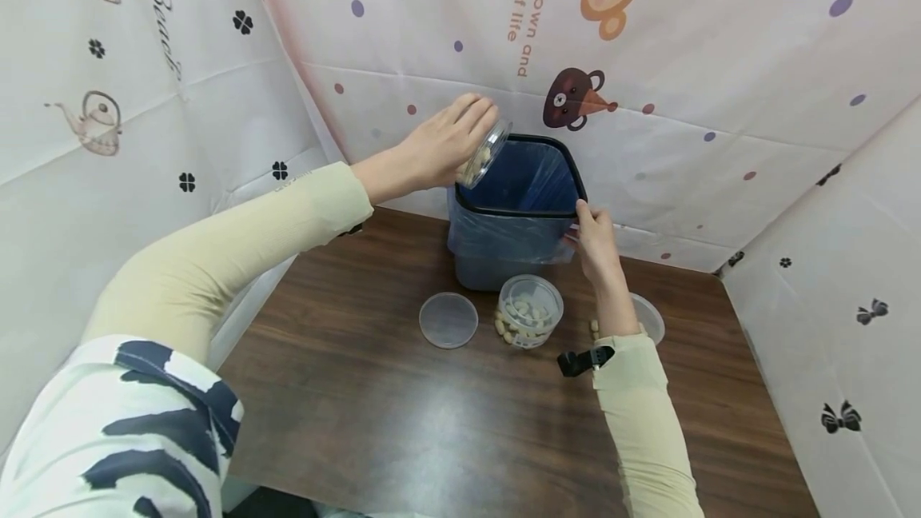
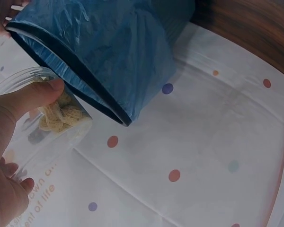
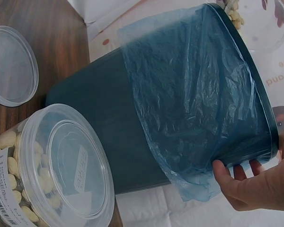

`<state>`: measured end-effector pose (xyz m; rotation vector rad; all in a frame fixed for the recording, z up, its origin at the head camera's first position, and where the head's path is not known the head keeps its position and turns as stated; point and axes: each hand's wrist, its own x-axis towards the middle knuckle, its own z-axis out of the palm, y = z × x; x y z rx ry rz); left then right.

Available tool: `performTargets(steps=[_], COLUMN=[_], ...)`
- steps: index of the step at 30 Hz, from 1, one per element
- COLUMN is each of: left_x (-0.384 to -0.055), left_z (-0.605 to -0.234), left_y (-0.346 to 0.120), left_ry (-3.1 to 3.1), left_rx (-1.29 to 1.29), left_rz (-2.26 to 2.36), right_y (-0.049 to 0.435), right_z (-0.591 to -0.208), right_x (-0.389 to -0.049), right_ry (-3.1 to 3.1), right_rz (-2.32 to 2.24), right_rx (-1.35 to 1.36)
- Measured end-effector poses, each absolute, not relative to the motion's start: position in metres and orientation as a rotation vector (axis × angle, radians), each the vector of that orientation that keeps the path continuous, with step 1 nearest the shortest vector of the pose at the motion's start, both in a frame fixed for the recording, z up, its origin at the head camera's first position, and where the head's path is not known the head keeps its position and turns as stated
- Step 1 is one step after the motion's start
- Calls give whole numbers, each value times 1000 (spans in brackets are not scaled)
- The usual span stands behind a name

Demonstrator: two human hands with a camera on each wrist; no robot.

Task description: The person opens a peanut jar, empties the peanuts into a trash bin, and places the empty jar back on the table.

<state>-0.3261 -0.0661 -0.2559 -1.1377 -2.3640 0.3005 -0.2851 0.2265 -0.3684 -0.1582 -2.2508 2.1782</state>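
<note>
Clear round plastic tub tilts at the mouth of a dark blue-grey plastic bin

The left hand is clamped on the tub's side, thumb against fingers, holding it at the left part of the bin's black rim; whether tub and rim touch, I cannot tell. The right hand grips the opposite corner of the rim, with fingertips on the thin translucent blue plastic liner. Doing this well likely means bringing the tub further over the opening, tipping it gradually, and letting the right hand brace bin and liner so neither slips. A fast tilt could spill over the edge.

The tub is see-through and glossy, with a ridged rim; tan, rough-shelled peanuts cluster inside it. Which way its mouth points is unclear.
</note>
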Motion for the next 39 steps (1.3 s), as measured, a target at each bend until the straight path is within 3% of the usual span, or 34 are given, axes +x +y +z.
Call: performTargets(steps=[39], left_x=[-330], left_z=[-263], left_y=[-58], left_ry=[-2257], left_rx=[-1188], left_rz=[464], right_y=[228], right_z=[-370], right_x=[-290], right_ry=[-2245], right_rz=[2184], right_rx=[-91])
